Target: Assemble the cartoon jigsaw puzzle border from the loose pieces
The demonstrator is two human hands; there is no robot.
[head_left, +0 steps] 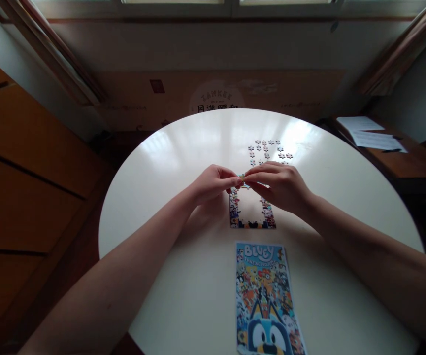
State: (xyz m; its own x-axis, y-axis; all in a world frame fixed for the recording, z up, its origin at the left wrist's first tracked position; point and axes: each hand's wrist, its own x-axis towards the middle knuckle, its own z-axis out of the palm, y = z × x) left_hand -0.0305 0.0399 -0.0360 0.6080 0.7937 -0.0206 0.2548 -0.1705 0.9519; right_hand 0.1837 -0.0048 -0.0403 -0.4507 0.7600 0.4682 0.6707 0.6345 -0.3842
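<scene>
My left hand [218, 183] and my right hand [277, 183] meet above the top of a partly joined puzzle frame [234, 207]. Between their pinched fingertips is a small puzzle piece [242, 178], mostly covered by the fingers. The joined pieces form a border around a bare middle, and the fingers hide part of its upper side. Loose puzzle pieces [267, 156] lie in short rows just beyond my right hand. Nearer to me, a colourful Bluey picture sheet [264, 296] lies flat below the frame.
Everything rests on a white oval table [176, 305]. A large box [124, 93] stands behind it against the wall. To the right, a wooden desk [415, 160] holds papers [375, 139] and a pen. Wooden drawers [20, 197] are at the left.
</scene>
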